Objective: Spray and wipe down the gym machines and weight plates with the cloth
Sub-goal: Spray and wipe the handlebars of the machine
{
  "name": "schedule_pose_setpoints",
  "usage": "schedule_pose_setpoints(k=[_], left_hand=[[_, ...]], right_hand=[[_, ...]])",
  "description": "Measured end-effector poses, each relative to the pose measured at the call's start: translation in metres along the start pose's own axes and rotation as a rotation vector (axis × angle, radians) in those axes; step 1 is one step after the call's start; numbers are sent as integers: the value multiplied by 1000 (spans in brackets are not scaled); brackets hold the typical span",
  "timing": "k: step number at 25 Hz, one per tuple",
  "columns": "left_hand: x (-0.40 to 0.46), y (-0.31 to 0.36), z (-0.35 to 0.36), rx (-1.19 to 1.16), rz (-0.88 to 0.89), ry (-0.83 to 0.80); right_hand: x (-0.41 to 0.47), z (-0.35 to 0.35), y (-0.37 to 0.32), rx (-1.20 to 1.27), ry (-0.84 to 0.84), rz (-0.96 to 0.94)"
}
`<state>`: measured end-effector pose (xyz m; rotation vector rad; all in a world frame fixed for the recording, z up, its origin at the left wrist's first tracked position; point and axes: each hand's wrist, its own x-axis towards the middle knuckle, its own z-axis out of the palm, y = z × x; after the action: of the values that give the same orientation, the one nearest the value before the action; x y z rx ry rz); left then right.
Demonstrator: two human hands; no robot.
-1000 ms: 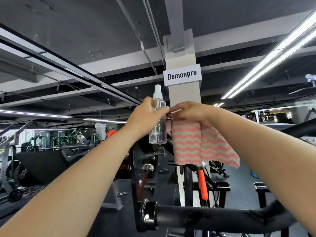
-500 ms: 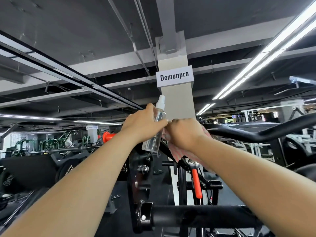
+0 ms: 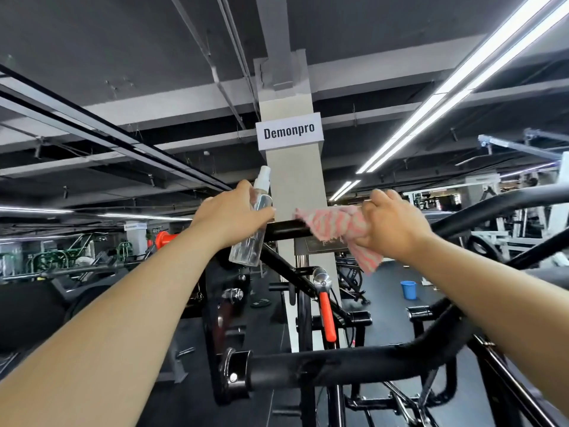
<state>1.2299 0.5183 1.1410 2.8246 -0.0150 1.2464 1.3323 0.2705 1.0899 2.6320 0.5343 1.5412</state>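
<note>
Gym floor, pillar far ahead: my right hand (image 3: 392,224) is gripping the cloth (image 3: 335,224) around the black bar (image 3: 286,228); left hand (image 3: 234,215) is clasping the spray bottle (image 3: 252,241). I am judging firm, overlapping strokes best.

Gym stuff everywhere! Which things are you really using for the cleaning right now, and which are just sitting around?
In use:
- spray bottle, held by the left hand
- pink striped cloth, gripped by the right hand
- black bar the cloth is wrapped on

Just sitting around:
- blue bucket on the floor
- Demonpro sign on the pillar
- orange handle
</note>
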Motion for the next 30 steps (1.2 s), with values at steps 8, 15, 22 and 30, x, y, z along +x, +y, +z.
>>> schedule_pose_setpoints(k=[8,15,22,30], left_hand=[[1,0,0,-101,-50,-36],[7,-4,1,-394,-35,11],[6,-5,2,-439,-45,44],[3,-9,1,-512,-38,75]], right_hand=[[-24,-13,44,-406,-406,55],[-12,-13,2,390,-279,195],[46,-42,-90,309,-345,-116],[76,-43,-143,388,-414,-305]])
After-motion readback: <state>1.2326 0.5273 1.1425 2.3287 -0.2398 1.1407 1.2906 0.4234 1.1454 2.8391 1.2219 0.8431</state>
